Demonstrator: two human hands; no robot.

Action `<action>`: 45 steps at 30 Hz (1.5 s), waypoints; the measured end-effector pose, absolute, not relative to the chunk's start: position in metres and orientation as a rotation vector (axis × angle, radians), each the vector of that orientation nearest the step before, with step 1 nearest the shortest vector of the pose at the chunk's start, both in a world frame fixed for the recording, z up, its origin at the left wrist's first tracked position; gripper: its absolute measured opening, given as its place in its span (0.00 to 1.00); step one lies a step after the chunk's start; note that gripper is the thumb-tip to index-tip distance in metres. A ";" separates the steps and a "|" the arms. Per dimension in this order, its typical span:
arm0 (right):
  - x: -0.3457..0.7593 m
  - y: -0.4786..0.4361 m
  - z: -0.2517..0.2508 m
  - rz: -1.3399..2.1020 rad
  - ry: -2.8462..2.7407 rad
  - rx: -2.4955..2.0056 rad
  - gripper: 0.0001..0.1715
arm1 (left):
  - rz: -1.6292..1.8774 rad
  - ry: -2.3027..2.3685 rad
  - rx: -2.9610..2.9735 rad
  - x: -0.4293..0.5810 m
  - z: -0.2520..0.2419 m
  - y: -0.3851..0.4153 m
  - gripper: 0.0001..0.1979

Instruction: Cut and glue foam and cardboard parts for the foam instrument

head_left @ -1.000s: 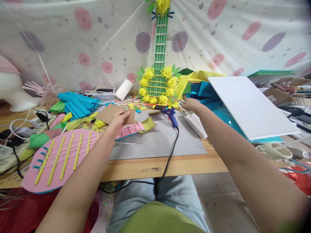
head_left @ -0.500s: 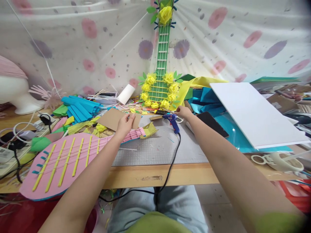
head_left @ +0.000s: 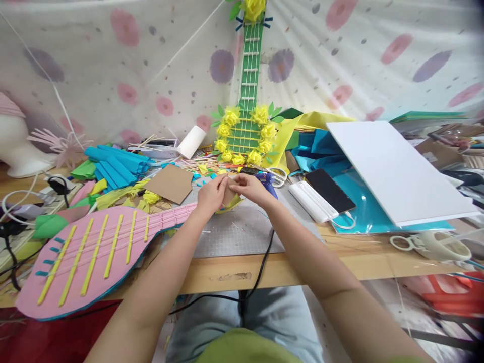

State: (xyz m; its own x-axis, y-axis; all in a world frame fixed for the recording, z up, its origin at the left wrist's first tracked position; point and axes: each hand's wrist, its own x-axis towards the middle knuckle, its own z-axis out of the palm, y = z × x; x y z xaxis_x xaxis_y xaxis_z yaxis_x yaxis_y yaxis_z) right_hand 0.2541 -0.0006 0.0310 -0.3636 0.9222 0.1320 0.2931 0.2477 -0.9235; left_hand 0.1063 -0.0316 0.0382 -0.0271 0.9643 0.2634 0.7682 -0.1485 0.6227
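My left hand [head_left: 210,193] and my right hand [head_left: 251,188] meet above the grey cutting mat [head_left: 242,232], fingers pinched together on a small piece of brown cardboard [head_left: 228,194]. They hover at the head end of the pink paper guitar [head_left: 102,247], which lies flat across the table's left side. A blue glue gun [head_left: 269,185] is partly hidden behind my right hand, its black cord running off the table edge. A larger cardboard sheet [head_left: 170,183] lies just left of my hands.
A green paper guitar with yellow flowers [head_left: 245,128] leans on the cloth backdrop. Scissors [head_left: 279,176], a white box [head_left: 313,200] and a dark phone [head_left: 329,189] lie to the right, beside a white board [head_left: 397,169]. Blue paper rolls [head_left: 115,161] and scraps crowd the left.
My right hand came back from the scissors and glue gun at the right to join my left hand. The left hand left the large cardboard sheet and now pinches a small piece.
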 end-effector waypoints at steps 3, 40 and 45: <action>0.261 0.006 0.019 1.016 -1.678 -1.269 0.13 | 0.906 1.807 2.004 0.094 0.036 -0.032 0.27; 0.240 -0.024 -0.002 0.390 -1.868 -1.581 0.13 | 0.583 1.831 2.370 0.073 -0.005 -0.049 0.40; 0.239 -0.025 -0.003 0.401 -1.905 -1.608 0.16 | 0.591 1.845 2.370 0.073 -0.005 -0.049 0.42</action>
